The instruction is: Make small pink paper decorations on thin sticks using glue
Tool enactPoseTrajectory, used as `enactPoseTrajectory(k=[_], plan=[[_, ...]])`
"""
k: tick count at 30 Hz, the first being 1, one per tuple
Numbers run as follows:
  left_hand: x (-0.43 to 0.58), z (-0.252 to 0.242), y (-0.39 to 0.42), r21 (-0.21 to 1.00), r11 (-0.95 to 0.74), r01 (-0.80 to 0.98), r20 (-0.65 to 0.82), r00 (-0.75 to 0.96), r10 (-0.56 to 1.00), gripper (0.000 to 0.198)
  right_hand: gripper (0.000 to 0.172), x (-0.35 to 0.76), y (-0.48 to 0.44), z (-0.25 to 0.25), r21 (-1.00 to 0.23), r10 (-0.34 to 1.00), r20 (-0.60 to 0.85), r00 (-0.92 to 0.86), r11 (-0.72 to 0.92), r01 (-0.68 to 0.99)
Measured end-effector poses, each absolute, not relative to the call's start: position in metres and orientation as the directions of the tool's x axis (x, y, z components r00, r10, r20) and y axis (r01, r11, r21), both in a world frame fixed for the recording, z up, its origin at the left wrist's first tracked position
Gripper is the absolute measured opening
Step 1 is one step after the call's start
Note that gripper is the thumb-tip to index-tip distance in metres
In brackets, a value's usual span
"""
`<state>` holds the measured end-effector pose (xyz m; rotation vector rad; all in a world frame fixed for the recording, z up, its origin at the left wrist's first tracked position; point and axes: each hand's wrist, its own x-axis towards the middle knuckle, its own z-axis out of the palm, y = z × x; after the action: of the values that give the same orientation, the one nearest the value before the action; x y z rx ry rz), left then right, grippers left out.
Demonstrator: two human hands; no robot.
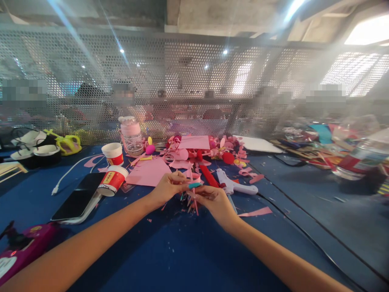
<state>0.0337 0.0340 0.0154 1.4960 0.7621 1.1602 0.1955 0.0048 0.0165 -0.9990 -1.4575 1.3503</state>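
Observation:
My left hand and my right hand meet over the middle of the table, both closed in a pinch. Between their fingertips runs a thin pink paper strip, roughly upright. A small teal piece shows at my left thumb tip; whether it is a nail or a separate thing I cannot tell. Just under the hands is a clump of thin coloured bits, partly hidden by the fingers. A white glue gun lies to the right of my right hand. Pink paper lies beyond my left hand.
Pink scraps are heaped at the back before a perforated metal screen. Leftward are paper cups, a phone, a pink-lidded bottle and a purple device. A black cord crosses the right side near a plastic bottle.

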Motion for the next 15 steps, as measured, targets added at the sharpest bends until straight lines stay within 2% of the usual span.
enactPoseTrajectory(k=[3,10,15], plan=[[0.034,0.016,0.033,0.964,-0.231,-0.131,0.263,0.344,0.901,0.02,0.029,0.196,0.005,0.017,-0.998,0.96,0.064,-0.271,0.059,-0.026],[0.042,0.015,0.025,0.988,-0.038,-0.148,0.087,0.338,0.937,0.026,0.025,0.196,0.008,0.013,-0.995,0.957,0.033,-0.288,0.006,-0.095],[0.043,0.014,0.025,0.978,-0.051,-0.204,0.104,0.257,0.961,0.026,0.029,0.196,0.009,0.011,-0.998,0.939,0.02,-0.344,-0.002,-0.062]])
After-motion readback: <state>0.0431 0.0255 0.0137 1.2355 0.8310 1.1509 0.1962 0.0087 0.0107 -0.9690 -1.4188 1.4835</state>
